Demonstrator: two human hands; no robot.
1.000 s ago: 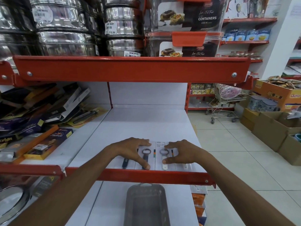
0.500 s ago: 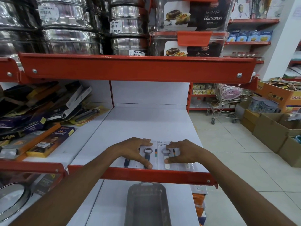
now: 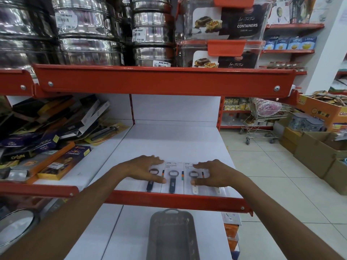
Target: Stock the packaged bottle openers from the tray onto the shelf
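Observation:
Several packaged bottle openers (image 3: 173, 180) lie side by side on white cards at the front of the white shelf (image 3: 169, 145), just behind its red lip. My left hand (image 3: 145, 168) rests spread over the left cards, thumb touching a dark-handled opener. My right hand (image 3: 210, 172) lies spread over the right cards, which hold white-handled openers. Neither hand grips a pack. The grey tray (image 3: 171, 235) stands on the lower shelf below, and I see nothing inside it.
A red shelf (image 3: 161, 80) with steel tins and food containers hangs overhead. Boxed goods (image 3: 48, 139) are piled on the left bay. A shopping trolley (image 3: 262, 119) and cardboard boxes (image 3: 317, 149) stand on the tiled floor to the right.
Both hands have slid slightly apart along the cards, uncovering more of the middle openers. The camera has dipped a little.

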